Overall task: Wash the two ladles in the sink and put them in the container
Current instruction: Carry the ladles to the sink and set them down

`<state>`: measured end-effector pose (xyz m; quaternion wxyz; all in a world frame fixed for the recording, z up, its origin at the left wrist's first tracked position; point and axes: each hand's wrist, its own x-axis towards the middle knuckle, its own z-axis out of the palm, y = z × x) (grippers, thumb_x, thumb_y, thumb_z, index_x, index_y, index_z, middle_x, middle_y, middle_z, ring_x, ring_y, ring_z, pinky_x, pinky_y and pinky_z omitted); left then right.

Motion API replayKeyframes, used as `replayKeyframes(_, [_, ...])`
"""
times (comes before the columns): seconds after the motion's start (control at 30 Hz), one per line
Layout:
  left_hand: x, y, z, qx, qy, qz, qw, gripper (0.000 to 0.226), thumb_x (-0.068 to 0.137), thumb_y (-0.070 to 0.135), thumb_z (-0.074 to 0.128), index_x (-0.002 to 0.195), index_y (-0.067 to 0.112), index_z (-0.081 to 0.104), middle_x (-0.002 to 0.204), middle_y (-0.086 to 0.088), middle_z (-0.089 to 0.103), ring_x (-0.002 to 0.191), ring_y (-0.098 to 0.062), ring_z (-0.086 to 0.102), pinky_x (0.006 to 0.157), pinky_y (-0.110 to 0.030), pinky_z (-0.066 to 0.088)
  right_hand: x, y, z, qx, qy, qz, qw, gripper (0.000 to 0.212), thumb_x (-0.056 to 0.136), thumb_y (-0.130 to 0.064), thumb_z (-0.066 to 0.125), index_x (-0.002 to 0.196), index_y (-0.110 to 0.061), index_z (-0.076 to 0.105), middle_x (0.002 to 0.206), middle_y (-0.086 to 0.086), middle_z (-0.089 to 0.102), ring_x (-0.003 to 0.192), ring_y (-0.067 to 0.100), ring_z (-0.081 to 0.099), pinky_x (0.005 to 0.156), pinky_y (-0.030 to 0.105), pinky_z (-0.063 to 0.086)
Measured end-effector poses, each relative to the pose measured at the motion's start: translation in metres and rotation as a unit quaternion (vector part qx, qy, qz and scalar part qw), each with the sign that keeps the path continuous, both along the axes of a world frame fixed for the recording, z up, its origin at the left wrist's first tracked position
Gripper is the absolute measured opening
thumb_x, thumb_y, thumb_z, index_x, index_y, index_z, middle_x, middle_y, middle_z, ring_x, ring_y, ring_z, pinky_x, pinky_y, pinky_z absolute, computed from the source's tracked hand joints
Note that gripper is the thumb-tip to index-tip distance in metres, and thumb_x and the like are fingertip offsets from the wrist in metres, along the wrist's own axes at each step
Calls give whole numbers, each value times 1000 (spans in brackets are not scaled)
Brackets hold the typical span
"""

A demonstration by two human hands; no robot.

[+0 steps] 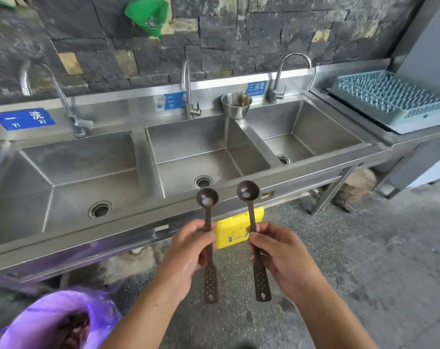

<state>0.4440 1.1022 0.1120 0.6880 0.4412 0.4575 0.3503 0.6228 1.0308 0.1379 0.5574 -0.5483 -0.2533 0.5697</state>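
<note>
While standing before a three-basin steel sink [140,157], a person is holding up two dark brown ladles side by side, one in each hand, the hands apart and not touching. The left hand [188,250] is gripping the left ladle [208,215] around the middle of its handle, with fingers and thumb curled round it. The right hand [281,255] is pinching the right ladle [250,212] in much the same way. Both ladles are standing nearly upright with bowls at the top, showing against the sink's front rim near the middle basin, and a whitish smear is sitting in each bowl. Their wider, perforated handle ends are hanging below the hands. All three basins are lying dry, each with a curved tap behind it. A small steel container [236,105] is resting on the ledge between the middle and right basins. Right of the sink, a pale blue dish rack [390,96] is sitting on a steel counter. A yellow jug [235,230] is showing between the hands, under the sink, and a purple bag [57,318] is lying at the lower left.
</note>
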Motion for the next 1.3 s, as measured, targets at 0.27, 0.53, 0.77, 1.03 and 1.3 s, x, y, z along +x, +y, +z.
replayKeyframes(0.27, [44, 95, -9, -41, -5, 68, 997, 18, 93, 3, 59, 104, 11, 71, 65, -4, 58, 59, -16, 51, 59, -31, 35, 57, 115, -13, -4, 18, 40, 999, 29, 90, 2, 64, 69, -18, 66, 70, 7, 61, 58, 15, 58, 52, 26, 50])
replayKeyframes(0.53, [90, 191, -8, -74, 0, 166, 983, 20, 92, 2, 56, 106, 7, 68, 66, -4, 58, 57, -15, 52, 60, -31, 39, 115, 252, -17, -21, -2, 135, 991, 8, 91, 2, 62, 90, -5, 62, 67, 5, 61, 56, 14, 56, 53, 26, 48])
replayKeyframes(0.77, [96, 234, -15, -91, -3, 221, 971, 19, 90, 6, 60, 99, 16, 74, 72, -10, 60, 64, -21, 54, 62, -32, 45, 130, 334, -25, -43, -1, 197, 980, 4, 92, -2, 63, 89, -4, 65, 65, 3, 62, 55, 13, 56, 51, 24, 49])
replayKeyframes(1.03, [79, 307, -27, -105, -7, 231, 967, 15, 86, 12, 64, 85, 23, 75, 72, -6, 58, 61, -16, 52, 57, -27, 41, 108, 412, -52, -74, 16, 220, 973, 7, 93, -4, 64, 88, -6, 68, 70, 5, 66, 58, 14, 60, 53, 27, 51])
replayKeyframes(1.3, [46, 416, -66, -139, 63, 191, 970, 18, 91, 8, 58, 102, 15, 71, 74, -4, 60, 58, -12, 54, 54, -26, 42, 72, 501, -92, -127, 10, 199, 972, 19, 92, -1, 62, 80, -12, 72, 72, 7, 67, 60, 15, 62, 54, 28, 52])
